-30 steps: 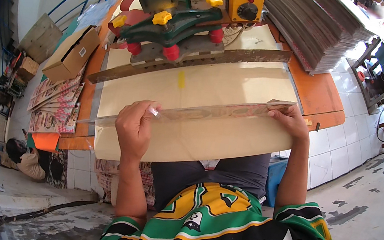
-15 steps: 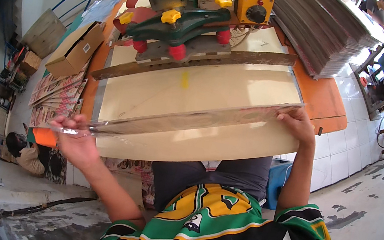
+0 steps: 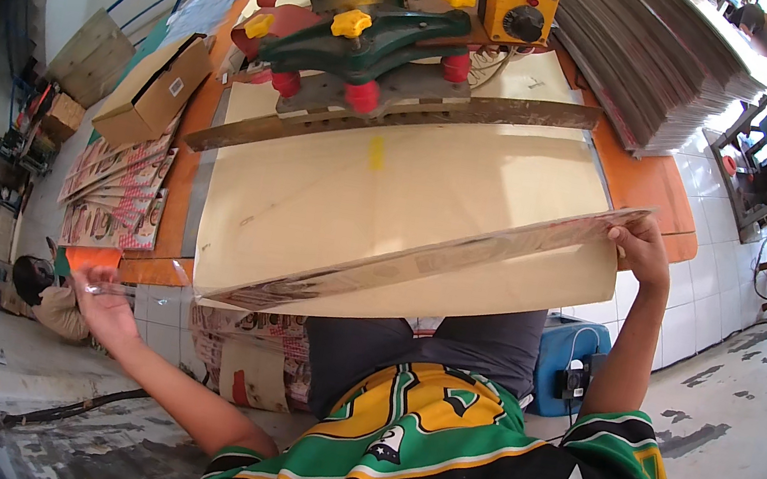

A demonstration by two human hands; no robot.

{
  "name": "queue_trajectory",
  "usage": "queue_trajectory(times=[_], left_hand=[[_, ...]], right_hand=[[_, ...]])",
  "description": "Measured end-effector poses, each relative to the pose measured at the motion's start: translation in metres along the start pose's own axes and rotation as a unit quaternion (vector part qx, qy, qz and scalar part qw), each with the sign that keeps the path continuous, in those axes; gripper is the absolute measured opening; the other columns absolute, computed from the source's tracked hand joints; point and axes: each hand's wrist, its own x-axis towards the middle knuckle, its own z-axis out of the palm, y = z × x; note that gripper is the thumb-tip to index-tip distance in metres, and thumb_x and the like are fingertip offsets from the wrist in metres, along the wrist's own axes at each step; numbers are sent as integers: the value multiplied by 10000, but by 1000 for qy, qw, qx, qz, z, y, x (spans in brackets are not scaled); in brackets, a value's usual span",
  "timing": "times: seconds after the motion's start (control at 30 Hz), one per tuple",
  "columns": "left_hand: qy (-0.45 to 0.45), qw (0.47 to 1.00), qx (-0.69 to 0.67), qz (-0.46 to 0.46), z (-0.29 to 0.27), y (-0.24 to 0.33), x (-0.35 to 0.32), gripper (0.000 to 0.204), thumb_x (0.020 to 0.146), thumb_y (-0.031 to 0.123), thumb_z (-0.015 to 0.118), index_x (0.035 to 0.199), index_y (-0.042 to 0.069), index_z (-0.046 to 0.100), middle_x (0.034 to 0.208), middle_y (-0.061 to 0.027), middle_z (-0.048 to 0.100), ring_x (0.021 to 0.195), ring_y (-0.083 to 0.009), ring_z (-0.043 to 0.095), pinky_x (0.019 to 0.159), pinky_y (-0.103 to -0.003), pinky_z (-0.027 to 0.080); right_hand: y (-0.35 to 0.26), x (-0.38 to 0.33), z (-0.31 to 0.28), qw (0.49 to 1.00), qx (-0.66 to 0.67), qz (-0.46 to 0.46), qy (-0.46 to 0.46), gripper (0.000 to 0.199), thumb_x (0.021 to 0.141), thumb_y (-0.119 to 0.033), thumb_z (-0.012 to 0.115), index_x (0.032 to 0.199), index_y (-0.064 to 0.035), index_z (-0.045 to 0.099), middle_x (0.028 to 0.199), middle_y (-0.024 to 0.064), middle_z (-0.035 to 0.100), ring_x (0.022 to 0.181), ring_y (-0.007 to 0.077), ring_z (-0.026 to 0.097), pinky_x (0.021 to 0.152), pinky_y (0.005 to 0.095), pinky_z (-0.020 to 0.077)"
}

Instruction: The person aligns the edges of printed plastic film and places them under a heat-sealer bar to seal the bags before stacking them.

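Observation:
A long, narrow printed strip with a glossy, see-through surface (image 3: 441,257) slants across the cream sheet (image 3: 309,197) on the work table. My right hand (image 3: 642,250) grips its raised right end, thumb on the near face. The strip's lower left end reaches the sheet's near left corner. Off to the left, past the table edge, my left hand (image 3: 103,306) pinches a shiny bit of clear plastic film. More clear film (image 3: 184,277) juts from the strip's left end; whether both pieces join is hard to see.
Behind the sheet stands a press with a metal bar (image 3: 403,121), a green bracket (image 3: 375,47) and a yellow control box (image 3: 516,10). A tall sheet stack (image 3: 635,69) is at back right. Left are a cardboard box (image 3: 155,90), printed sheets (image 3: 117,195) and a crouching person (image 3: 49,295).
My left hand has moved left and down, away from the strip's left end. My right hand has shifted right with the strip, which now slants more steeply.

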Motion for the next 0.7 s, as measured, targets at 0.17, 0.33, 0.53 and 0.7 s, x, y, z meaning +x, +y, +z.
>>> queue_trajectory(times=[0.17,0.33,0.53,0.7], left_hand=[[-142,889,432,-44,36,-10,-35,467,1035,129,573,1479,12,488,1169,-110,704,1047,-205,674,969,-325,508],[-193,790,582,3,44,1,-59,435,1020,102,591,1445,42,523,1237,-129,665,1095,-178,624,998,-334,481],[-247,886,388,-57,66,-3,-80,303,1026,254,624,1132,-29,645,1047,-72,693,990,-147,631,912,-299,491],[-326,875,346,-92,82,-25,-98,416,1029,363,626,1055,-51,656,973,-50,693,955,-133,626,881,-278,476]], right_hand=[[-2,7,20,999,42,-26,15,246,946,-164,735,1096,25,691,972,47,735,821,102,673,724,263,562],[1,8,23,997,36,-54,33,240,947,-165,731,1083,27,683,976,52,735,833,106,676,738,268,559],[7,7,21,996,38,-73,47,234,947,-159,723,1077,31,681,978,51,737,836,104,678,734,264,553],[4,7,25,996,42,-67,52,231,944,-155,728,1076,29,680,992,53,740,849,107,682,743,266,555]])
